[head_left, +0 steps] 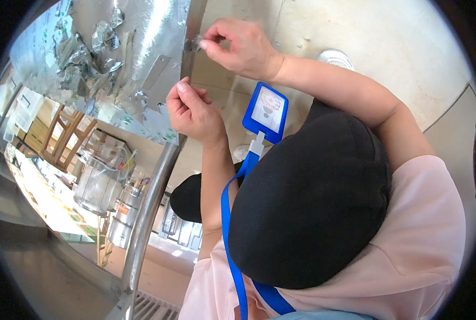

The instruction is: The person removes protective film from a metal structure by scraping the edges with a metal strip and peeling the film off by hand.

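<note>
My right hand (243, 48) pinches a small scrap of thin film (197, 44) between thumb and forefinger at the edge of a shiny metal panel (166, 32). Lower down, my left hand (195, 113) is closed beside the same edge, its thumb pressed on the curled forefinger. Whatever it may hold is hidden. On the panel lies a crumpled heap of torn silvery film (80, 61), with green print on some pieces. A flat grey strip (155, 72) rests near the panel's edge, close to my left hand.
A blue-framed badge (267, 112) hangs from a blue lanyard (226, 213) near my forearms. A metal tube (144, 218) runs below the panel. A wooden stool (62, 136), a clear plastic tub (96, 184) and metal canisters (123, 213) stand beyond. A white shoe (335, 57) shows on the floor.
</note>
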Action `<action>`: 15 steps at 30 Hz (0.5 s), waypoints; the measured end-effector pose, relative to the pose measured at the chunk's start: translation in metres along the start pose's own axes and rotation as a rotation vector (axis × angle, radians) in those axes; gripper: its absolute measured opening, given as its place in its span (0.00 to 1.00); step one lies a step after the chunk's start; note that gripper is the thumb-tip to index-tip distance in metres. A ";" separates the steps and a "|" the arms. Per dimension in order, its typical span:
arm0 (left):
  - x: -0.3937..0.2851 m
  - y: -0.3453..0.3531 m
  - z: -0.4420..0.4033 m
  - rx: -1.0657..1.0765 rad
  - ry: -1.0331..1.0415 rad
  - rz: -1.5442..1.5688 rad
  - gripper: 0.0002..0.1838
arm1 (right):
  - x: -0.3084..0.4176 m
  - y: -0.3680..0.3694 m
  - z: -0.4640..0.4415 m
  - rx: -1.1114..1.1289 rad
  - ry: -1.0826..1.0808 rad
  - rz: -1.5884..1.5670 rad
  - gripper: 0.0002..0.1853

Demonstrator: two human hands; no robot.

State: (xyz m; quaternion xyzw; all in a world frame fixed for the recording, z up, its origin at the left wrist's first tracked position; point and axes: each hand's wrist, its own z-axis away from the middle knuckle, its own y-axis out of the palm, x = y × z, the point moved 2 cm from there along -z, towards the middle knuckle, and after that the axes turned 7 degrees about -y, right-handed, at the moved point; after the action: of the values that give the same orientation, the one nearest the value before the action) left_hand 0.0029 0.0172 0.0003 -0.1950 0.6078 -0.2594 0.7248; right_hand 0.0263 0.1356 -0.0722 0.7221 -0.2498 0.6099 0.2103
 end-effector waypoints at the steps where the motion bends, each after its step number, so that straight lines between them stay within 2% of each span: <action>1: 0.004 0.001 0.001 0.024 0.025 -0.036 0.10 | 0.000 0.000 0.000 -0.027 -0.024 0.032 0.07; 4: 0.009 0.008 0.004 0.076 0.020 -0.053 0.10 | 0.000 0.001 -0.008 -0.050 -0.095 0.107 0.07; 6: 0.002 0.012 0.009 0.081 -0.105 0.050 0.10 | -0.001 0.002 -0.011 0.023 -0.121 0.124 0.08; 9: 0.002 0.013 0.007 0.097 -0.152 0.048 0.11 | 0.001 0.002 -0.006 0.061 0.091 0.059 0.10; 12: 0.002 0.013 0.002 0.139 -0.246 0.094 0.11 | -0.003 0.005 -0.001 0.082 0.293 -0.149 0.11; 15: 0.011 0.014 0.001 0.183 -0.314 0.186 0.12 | -0.001 0.005 0.000 0.143 0.308 -0.108 0.12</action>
State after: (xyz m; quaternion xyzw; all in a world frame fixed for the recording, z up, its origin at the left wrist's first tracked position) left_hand 0.0069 0.0217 -0.0163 -0.1095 0.4766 -0.2120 0.8461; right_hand 0.0232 0.1323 -0.0727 0.6457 -0.1317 0.7172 0.2266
